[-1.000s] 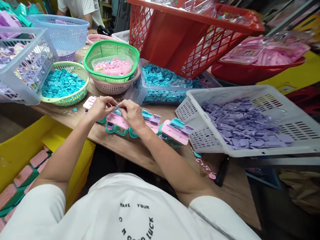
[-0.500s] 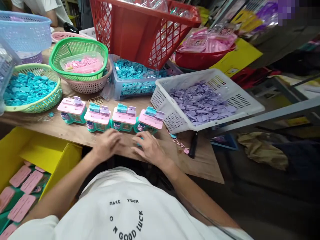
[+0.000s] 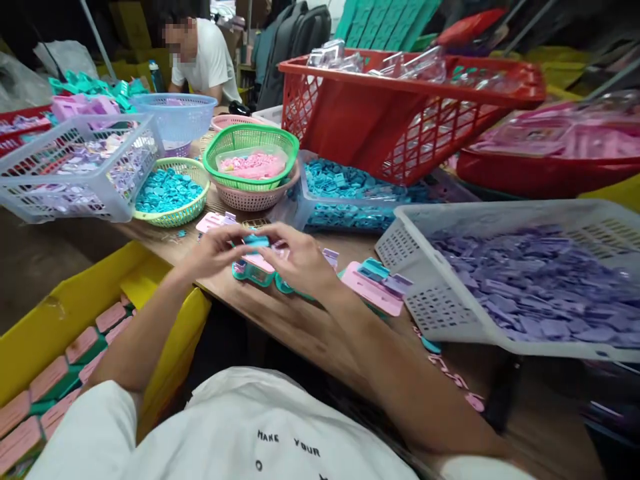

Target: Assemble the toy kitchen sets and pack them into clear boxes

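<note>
My left hand (image 3: 216,252) and my right hand (image 3: 299,259) meet over a row of small toy counters with pink tops and teal bases. The fingertips of both close on a small blue plastic piece (image 3: 256,241). I cannot tell whether it is fixed to the toy counter (image 3: 260,272) beneath it. Beyond my left hand, another toy counter (image 3: 209,222) carries a lavender piece. A third one is mostly hidden behind my right hand. At the right end, a toy counter (image 3: 373,288) bears a blue and a lavender piece.
Blue parts fill a yellow-green basket (image 3: 200,200); lavender parts fill a white crate (image 3: 435,313). A red basket (image 3: 345,113) rises behind the row. Finished-looking toys lie in a yellow box (image 3: 175,333) at lower left. A co-worker (image 3: 215,60) leans at the back.
The view has swung left. My hands, earlier apart at the table's front edge, have come up over the row and together on the blue piece.
</note>
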`<control>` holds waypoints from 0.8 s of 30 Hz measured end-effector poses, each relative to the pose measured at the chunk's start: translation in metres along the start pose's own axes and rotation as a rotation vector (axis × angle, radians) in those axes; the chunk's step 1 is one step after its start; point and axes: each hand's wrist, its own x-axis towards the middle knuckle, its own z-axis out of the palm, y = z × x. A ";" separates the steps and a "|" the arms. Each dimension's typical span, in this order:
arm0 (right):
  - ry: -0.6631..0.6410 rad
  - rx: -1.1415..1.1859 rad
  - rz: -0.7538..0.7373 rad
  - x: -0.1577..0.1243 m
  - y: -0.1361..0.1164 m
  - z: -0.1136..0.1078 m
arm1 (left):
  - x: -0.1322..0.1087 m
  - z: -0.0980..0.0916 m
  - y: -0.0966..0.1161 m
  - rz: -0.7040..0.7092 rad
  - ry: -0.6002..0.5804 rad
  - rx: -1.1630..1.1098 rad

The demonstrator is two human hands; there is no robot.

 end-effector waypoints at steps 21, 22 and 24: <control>-0.393 -0.682 0.165 0.151 0.023 0.083 | 0.052 -0.106 -0.115 -0.324 0.147 0.141; -0.388 -0.699 0.152 0.150 0.023 0.084 | 0.052 -0.105 -0.116 -0.333 0.165 0.135; -0.378 -0.719 0.143 0.148 0.024 0.086 | 0.052 -0.103 -0.117 -0.356 0.186 0.125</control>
